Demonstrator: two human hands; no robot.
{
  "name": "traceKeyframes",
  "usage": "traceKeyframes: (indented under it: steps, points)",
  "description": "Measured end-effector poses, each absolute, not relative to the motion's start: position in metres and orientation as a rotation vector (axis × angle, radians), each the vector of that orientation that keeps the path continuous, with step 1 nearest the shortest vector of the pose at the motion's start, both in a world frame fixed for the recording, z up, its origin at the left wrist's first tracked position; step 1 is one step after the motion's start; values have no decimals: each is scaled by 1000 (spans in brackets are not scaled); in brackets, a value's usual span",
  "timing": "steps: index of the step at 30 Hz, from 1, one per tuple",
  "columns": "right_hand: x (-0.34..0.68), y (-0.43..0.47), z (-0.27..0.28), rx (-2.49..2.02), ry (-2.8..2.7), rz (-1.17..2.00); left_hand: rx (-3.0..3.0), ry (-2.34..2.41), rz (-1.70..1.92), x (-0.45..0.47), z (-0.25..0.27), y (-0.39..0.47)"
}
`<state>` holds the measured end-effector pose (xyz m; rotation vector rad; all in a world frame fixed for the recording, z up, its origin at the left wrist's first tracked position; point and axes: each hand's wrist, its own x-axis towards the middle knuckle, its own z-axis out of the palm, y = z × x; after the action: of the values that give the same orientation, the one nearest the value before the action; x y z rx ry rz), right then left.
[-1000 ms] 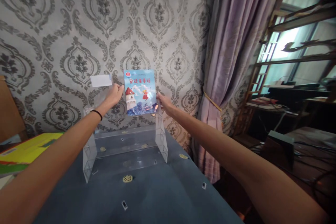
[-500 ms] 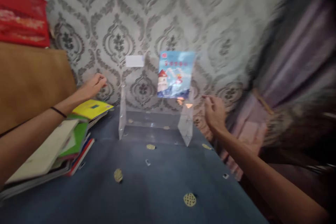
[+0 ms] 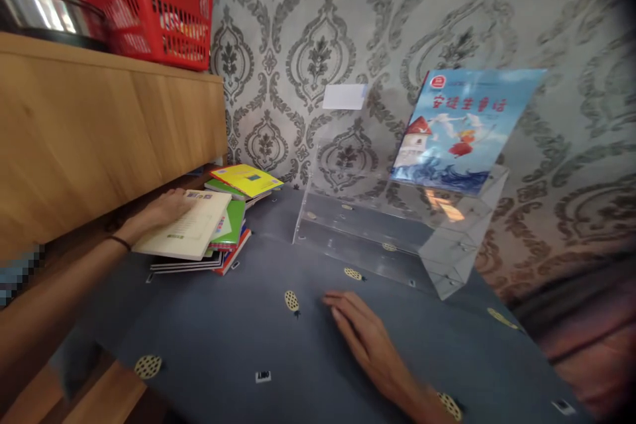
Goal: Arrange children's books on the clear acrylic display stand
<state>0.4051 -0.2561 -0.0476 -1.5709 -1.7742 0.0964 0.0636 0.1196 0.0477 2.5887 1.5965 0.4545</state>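
Observation:
On the left, my left hand (image 3: 166,207) lies on the far left part of a cream-coloured book (image 3: 191,228), which tops a stack of books. Its fingers are stretched over the cover, and the thumb is hidden. My right hand (image 3: 360,331) is low over the tablecloth with its fingers extended and nothing in it. Behind it stands a clear acrylic bookstand (image 3: 460,245). A blue picture book (image 3: 457,132) with a red-roofed tower on its cover leans in the stand's right half. A white label (image 3: 344,97) shows at the stand's upper left.
A yellow book (image 3: 248,179) lies behind the cream one, with a green book (image 3: 231,222) between. Along the left runs a wooden cabinet (image 3: 109,132), bearing a red basket (image 3: 169,13) and a metal pot (image 3: 50,13). The blue-grey tablecloth (image 3: 213,324) has pineapple prints.
My left hand has come down from the air onto the cream book. The right hand has dropped from beside the stand to the table. My view has turned left.

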Motion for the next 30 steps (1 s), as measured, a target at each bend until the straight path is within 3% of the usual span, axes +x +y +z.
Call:
traceKeyframes:
  steps: [14, 21, 30]
  points:
    - [389, -258, -56, -1539, -1888, 50, 2639, 1798, 213, 42, 39, 66]
    - [389, -259, -51, -1534, -1900, 58, 2830, 1488, 210, -4, 10, 38]
    - [387, -257, -50, -1485, -1908, 30, 3075, 1302, 528, -23, -5, 27]
